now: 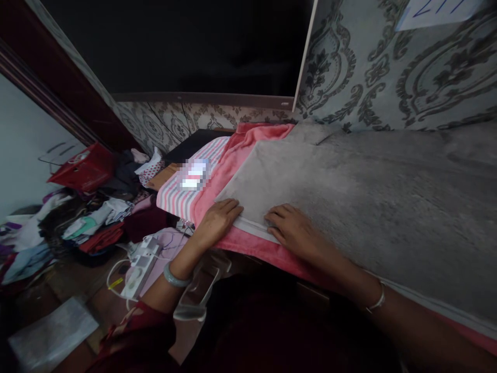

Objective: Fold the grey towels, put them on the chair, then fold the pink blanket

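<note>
In the head view, a large grey plush blanket [349,186] lies spread flat over the bed, reaching from the near left corner far across to the right, on top of a pink fleece sheet [248,150] whose edge shows along the near side and at the far end. The left hand [217,220] rests palm down on the blanket's near left corner, fingers flat and close together, gripping nothing; the right hand [293,228] lies just beside it on the near hem, fingers likewise pressed flat. The blanket looks soft, limp and fairly thick, so it would likely sag and drag rather than hold a shape; its pale piped hem and the corner under the hands seem the best places to pinch it. To the left lie a striped pink-and-white cloth [186,191], a heap of mixed clothes [93,217] and a white power strip [142,261].
</note>
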Demonstrator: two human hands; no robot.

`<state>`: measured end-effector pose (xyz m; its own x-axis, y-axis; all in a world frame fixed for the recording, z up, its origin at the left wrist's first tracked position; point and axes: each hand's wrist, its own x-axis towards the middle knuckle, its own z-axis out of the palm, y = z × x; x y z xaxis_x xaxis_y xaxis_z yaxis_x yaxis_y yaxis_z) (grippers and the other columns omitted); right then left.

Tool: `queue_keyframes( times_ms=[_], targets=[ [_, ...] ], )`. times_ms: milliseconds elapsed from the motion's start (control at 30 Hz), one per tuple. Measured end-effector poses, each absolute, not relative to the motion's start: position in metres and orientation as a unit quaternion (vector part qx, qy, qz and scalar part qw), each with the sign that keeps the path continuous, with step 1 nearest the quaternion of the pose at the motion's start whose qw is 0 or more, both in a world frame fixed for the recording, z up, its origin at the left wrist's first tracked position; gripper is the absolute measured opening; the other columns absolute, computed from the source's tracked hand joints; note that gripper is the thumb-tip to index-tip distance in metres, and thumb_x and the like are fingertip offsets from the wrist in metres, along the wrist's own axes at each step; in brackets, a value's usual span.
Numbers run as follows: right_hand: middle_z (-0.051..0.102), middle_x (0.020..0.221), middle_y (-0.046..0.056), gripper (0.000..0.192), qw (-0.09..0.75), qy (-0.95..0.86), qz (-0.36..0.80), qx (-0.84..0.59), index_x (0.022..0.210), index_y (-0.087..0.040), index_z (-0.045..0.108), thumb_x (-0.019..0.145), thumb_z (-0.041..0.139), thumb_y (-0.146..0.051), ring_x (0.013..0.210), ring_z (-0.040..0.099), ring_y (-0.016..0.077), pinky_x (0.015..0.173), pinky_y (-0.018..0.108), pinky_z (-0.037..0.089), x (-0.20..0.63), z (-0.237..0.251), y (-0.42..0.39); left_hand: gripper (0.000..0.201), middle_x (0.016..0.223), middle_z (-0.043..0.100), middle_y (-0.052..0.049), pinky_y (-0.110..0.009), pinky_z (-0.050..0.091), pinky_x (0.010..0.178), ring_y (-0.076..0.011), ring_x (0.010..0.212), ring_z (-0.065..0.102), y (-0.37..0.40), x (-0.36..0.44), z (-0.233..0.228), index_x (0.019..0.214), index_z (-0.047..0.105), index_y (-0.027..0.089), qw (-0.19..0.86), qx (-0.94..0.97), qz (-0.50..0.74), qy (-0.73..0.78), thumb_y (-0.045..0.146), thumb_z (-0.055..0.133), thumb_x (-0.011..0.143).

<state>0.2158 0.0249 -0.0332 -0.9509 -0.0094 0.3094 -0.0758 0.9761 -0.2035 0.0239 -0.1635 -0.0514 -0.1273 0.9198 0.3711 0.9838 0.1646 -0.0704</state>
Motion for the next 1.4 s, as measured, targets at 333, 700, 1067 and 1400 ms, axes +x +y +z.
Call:
queue_keyframes(
  times_ms=[333, 700, 1067, 1400],
  targets=[
    [0.063, 0.091, 0.009, 0.025, 0.173, -0.985, 0.015, -0.001, 0.089, -0.018, 0.062, 0.093, 0.045, -0.001, 0.085, 0.055, 0.024, 0.08, 0.037, 0.044, 0.216, -0.038, 0.017, 0.033, 0.125, 0.071, -0.013, -0.044, 0.053, 0.101, -0.024, 0.12, 0.065, -0.164, 0.02, -0.055, 0.116, 0.071, 0.018, 0.183, -0.646, -0.113, -0.732, 0.018, 0.041, 0.102],
    [0.046, 0.156, 0.009, 0.049, 0.097, -0.986, 0.129, 0.043, 0.147, -0.026, 0.053, 0.101, 0.051, -0.042, 0.145, 0.037, 0.0323, 0.116, 0.056, 0.032, 0.211, -0.029, 0.034, 0.036, 0.129, 0.068, -0.015, -0.048, 0.048, 0.105, -0.0276, 0.123, 0.061, -0.155, 0.029, -0.031, 0.122, 0.069, 0.016, 0.129, -0.63, -0.137, -0.754, 0.03, 0.044, 0.1],
    [0.046, 0.157, 0.009, 0.06, 0.066, -0.963, 0.256, 0.056, 0.158, -0.025, 0.038, 0.105, 0.033, -0.054, 0.144, 0.042, 0.0258, 0.119, 0.048, 0.034, 0.235, -0.012, 0.087, 0.044, 0.123, 0.072, -0.013, -0.043, 0.052, 0.102, -0.0247, 0.114, 0.067, -0.114, 0.023, -0.013, 0.123, 0.068, 0.017, 0.051, -0.59, -0.178, -0.786, 0.037, 0.034, 0.103],
    [0.023, 0.167, 0.011, 0.063, 0.081, -0.979, 0.035, -0.186, 0.161, -0.031, 0.03, 0.103, 0.038, -0.054, 0.153, 0.019, 0.0379, 0.117, 0.069, 0.021, 0.25, -0.06, 0.155, 0.064, 0.169, 0.019, -0.01, -0.062, 0.017, 0.123, -0.0329, 0.156, 0.015, 0.066, -0.005, 0.01, 0.159, 0.031, 0.025, -0.026, -0.526, -0.036, -0.849, 0.049, 0.038, 0.1]
  ],
)
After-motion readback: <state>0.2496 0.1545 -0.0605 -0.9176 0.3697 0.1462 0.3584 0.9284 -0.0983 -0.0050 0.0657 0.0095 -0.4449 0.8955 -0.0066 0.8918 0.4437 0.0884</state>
